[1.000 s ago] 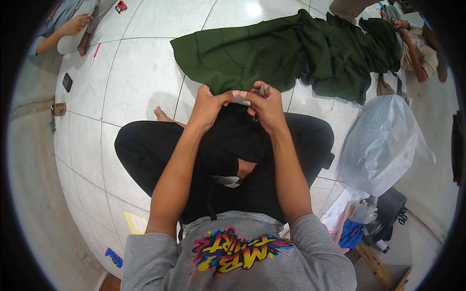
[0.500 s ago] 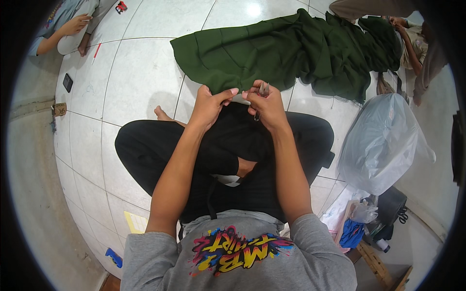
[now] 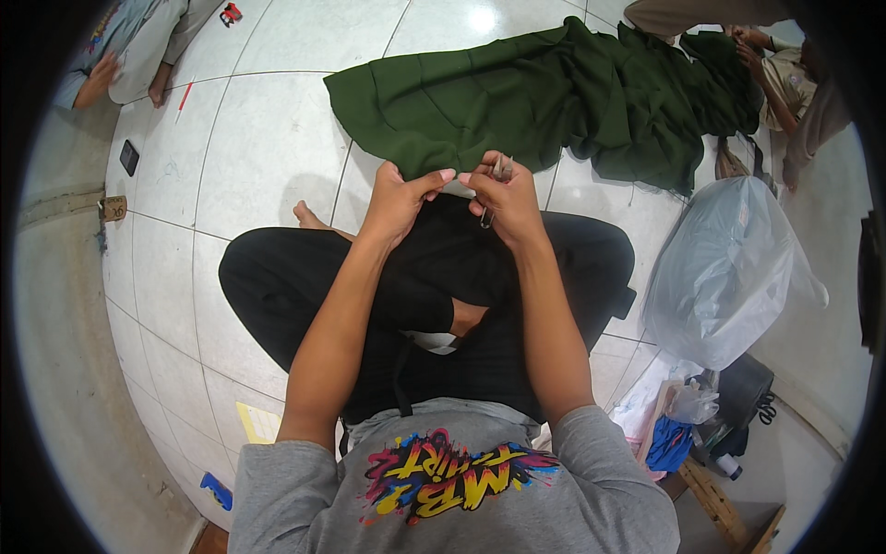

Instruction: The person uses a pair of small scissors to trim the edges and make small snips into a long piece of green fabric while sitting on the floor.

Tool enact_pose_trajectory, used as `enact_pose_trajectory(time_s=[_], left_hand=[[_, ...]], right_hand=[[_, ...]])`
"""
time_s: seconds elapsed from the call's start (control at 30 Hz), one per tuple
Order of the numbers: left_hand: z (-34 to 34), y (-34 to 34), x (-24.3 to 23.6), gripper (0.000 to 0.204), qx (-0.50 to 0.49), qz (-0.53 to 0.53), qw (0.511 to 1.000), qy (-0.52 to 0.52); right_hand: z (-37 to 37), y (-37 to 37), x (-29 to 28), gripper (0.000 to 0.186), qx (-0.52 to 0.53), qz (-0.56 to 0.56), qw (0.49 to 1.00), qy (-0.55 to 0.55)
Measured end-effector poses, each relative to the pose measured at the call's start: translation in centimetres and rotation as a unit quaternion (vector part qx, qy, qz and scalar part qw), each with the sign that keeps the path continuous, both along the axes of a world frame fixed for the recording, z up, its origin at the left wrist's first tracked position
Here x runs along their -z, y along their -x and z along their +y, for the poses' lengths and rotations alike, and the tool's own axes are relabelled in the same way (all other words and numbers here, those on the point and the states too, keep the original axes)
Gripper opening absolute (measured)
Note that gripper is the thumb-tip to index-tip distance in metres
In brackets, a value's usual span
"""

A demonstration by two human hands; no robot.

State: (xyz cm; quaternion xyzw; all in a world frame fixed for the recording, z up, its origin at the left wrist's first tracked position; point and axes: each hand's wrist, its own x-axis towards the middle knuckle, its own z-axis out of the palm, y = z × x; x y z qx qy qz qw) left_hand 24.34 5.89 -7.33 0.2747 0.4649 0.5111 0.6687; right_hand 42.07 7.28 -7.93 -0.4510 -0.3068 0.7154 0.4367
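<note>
The dark green cloth (image 3: 452,102) lies spread across the floor beyond my crossed legs, its near edge at my fingers. My left hand (image 3: 399,198) pinches that edge between thumb and finger. Close beside it, my right hand (image 3: 498,198) is curled around small metal snips (image 3: 498,168), points upward, with the thumb and forefinger at the cloth's edge; whether they grip the cloth too is hard to tell. Both hands are just above my black-trousered lap (image 3: 425,277).
Co-workers sit at upper left (image 3: 90,78) and upper right (image 3: 784,83). A clear plastic bag (image 3: 715,268) stands at my right, beside folded items and black scissors (image 3: 764,406). A phone (image 3: 128,157), red pen (image 3: 184,100) and blue tool (image 3: 216,489) lie leftward. Walls (image 3: 55,323) flank me.
My thumbs have drawn slightly apart, and the snips tilt a little. The left co-worker's hand has lowered, and a co-worker's limb at the upper right has shifted downward.
</note>
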Motion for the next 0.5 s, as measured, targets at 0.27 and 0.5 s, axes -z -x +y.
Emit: enact_pose_trajectory(time_s=[0.27, 0.5], left_hand=[[-0.05, -0.1, -0.17, 0.021, -0.001, 0.002, 1.0, 0.0], [-0.17, -0.1, -0.44, 0.019, -0.004, 0.002, 1.0, 0.006]], right_hand=[[0.04, -0.28, -0.23, 0.023, -0.004, 0.008, 1.0, 0.013], [0.02, -0.31, -0.59, 0.023, -0.003, 0.015, 1.0, 0.014]])
